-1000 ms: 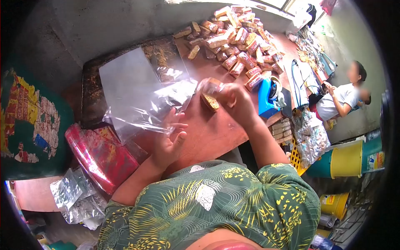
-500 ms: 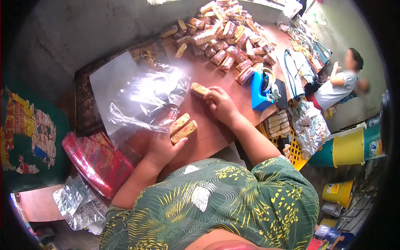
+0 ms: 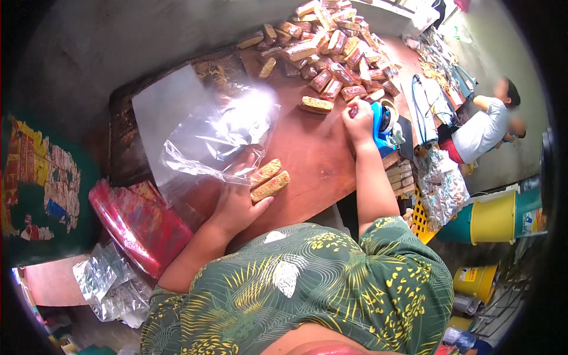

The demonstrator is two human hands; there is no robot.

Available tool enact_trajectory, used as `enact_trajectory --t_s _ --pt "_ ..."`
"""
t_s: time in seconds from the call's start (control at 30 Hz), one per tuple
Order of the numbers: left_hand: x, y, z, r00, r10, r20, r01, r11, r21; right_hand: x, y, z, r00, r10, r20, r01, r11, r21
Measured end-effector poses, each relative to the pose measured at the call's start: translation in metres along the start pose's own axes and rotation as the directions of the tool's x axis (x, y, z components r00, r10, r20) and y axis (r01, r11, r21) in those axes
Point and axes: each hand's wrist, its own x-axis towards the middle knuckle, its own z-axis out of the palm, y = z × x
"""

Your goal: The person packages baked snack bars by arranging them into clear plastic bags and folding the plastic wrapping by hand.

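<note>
My left hand (image 3: 235, 198) is closed around two golden-brown bars (image 3: 270, 180) lying side by side, its thumb along the nearer one. Its fingers are partly covered by the edge of a clear plastic sheet (image 3: 204, 145). Farther right, my right hand (image 3: 359, 123) has its fingers curled over a dark reddish wrapped bar (image 3: 354, 110), mostly hidden by them. Right beside that hand stands a blue tape dispenser (image 3: 381, 127). A single golden bar (image 3: 316, 105) lies on the brown table (image 3: 322, 160), left of my right hand and apart from it.
A large heap of wrapped bars (image 3: 337, 53) covers the table's back. Red plastic packaging (image 3: 139, 225) lies at the left, near a green surface with torn labels (image 3: 53, 189). At right are a yellow crate (image 3: 425, 222), buckets (image 3: 494, 219) and another person (image 3: 480, 130).
My right hand has moved right and away from me, from a golden bar to beside the tape dispenser. A golden bar now lies by the heap. My left hand keeps its two bars.
</note>
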Motion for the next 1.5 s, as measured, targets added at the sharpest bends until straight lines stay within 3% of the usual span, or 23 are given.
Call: enact_trajectory --t_s 0.07,0.1,0.13,0.17,0.27,0.4,0.57,0.63,0.67,0.73,0.8,0.87,0.9,1.0,1.1,1.13,1.17,1.2,1.23,1.27,1.33,1.47,1.5 --pt "0.0 -0.002 0.001 0.999 0.035 -0.021 -0.035 0.999 0.02 -0.019 -0.001 -0.005 0.991 -0.09 -0.102 0.103 0.987 0.123" --pt "0.0 -0.004 0.002 0.998 0.052 -0.029 -0.052 0.998 0.028 -0.027 -0.02 -0.02 0.984 0.147 0.105 -0.177 0.898 0.404" --pt "0.0 -0.006 0.004 0.998 0.053 -0.037 -0.051 0.998 0.034 -0.031 -0.046 -0.041 0.881 0.304 0.362 -0.467 0.67 0.576" --pt "0.0 -0.008 0.005 0.998 0.052 -0.043 -0.05 0.998 0.04 -0.033 -0.058 -0.052 0.852 0.305 0.426 -0.508 0.68 0.529" --pt "0.0 -0.005 0.005 0.996 0.06 -0.069 -0.057 0.997 0.055 -0.029 -0.061 -0.066 0.954 -0.047 0.295 -0.046 0.953 0.3" --pt "0.001 -0.007 0.005 0.998 0.021 -0.066 -0.022 1.0 -0.01 -0.013 -0.081 -0.061 0.838 -0.389 0.383 0.37 0.92 0.127" --pt "0.0 0.0 -0.002 0.998 0.04 -0.043 -0.041 0.999 -0.001 -0.017 -0.05 -0.036 0.826 -0.065 0.56 0.107 0.993 -0.041" --pt "0.002 -0.001 -0.004 0.998 0.061 -0.033 -0.059 0.998 0.038 -0.027 -0.043 -0.035 0.817 0.009 0.577 -0.084 0.991 0.103" --pt "0.003 0.001 -0.006 0.998 -0.056 -0.018 0.052 0.983 -0.178 -0.036 -0.039 -0.035 0.805 0.05 0.591 -0.183 0.969 0.168" --pt "0.006 0.008 -0.011 0.963 -0.257 0.077 0.254 0.786 -0.564 -0.052 -0.052 -0.044 0.845 0.012 0.534 -0.135 0.972 0.193" --pt "0.009 0.008 -0.013 0.956 -0.263 0.128 0.231 0.413 -0.881 -0.071 -0.051 -0.044 0.858 0.073 0.508 -0.234 0.937 0.261" --pt "0.012 0.013 -0.019 0.957 -0.23 0.179 0.178 -0.024 -0.984 -0.085 -0.047 -0.04 0.912 0.013 0.411 -0.136 0.953 0.271" --pt "0.011 0.006 -0.019 0.98 -0.067 0.189 0.185 -0.068 -0.98 -0.089 -0.047 -0.039 0.922 -0.007 0.388 -0.1 0.962 0.255" --pt "0.003 0.001 -0.017 0.966 -0.147 0.212 0.188 -0.161 -0.969 -0.093 -0.047 -0.038 0.925 -0.004 0.38 -0.109 0.955 0.275" --pt "0.008 0.004 -0.019 0.973 -0.195 0.123 0.096 -0.143 -0.985 -0.093 -0.053 -0.042 0.831 0.052 0.554 -0.332 0.845 0.42" --pt "0.008 0.002 -0.016 0.976 -0.216 0.016 0.04 0.106 -0.994 -0.094 -0.062 -0.045 0.771 0.056 0.635 -0.435 0.773 0.461" --pt "0.008 -0.002 -0.011 0.972 -0.214 -0.092 -0.012 0.35 -0.937 -0.097 -0.072 -0.049 0.783 -0.092 0.616 -0.31 0.8 0.514" --pt "0.008 -0.007 -0.005 0.963 -0.186 -0.192 -0.052 0.573 -0.818 -0.101 -0.075 -0.052 0.656 -0.072 0.751 -0.476 0.732 0.486" --pt "0.01 -0.007 0.0 0.961 -0.18 -0.209 -0.066 0.587 -0.807 -0.099 -0.09 -0.057 0.652 -0.26 0.712 -0.25 0.813 0.525" --pt "0.008 -0.008 -0.001 0.973 -0.143 -0.181 -0.014 0.747 -0.665 -0.099 -0.106 -0.061 0.6 -0.436 0.67 -0.01 0.834 0.552" --pt "0.005 -0.005 -0.008 0.992 -0.087 -0.096 0.056 0.955 -0.292 -0.106 -0.133 -0.065 0.505 -0.509 0.697 0.052 0.824 0.565" --pt "0.003 -0.01 -0.003 1.0 -0.005 -0.024 -0.001 0.968 -0.252 -0.124 -0.14 -0.05 0.587 -0.519 0.621 0.042 0.786 0.617" --pt "0.003 -0.01 -0.005 0.997 -0.056 0.06 0.075 0.918 -0.389 -0.126 -0.138 -0.048 0.595 -0.492 0.636 -0.007 0.787 0.616"
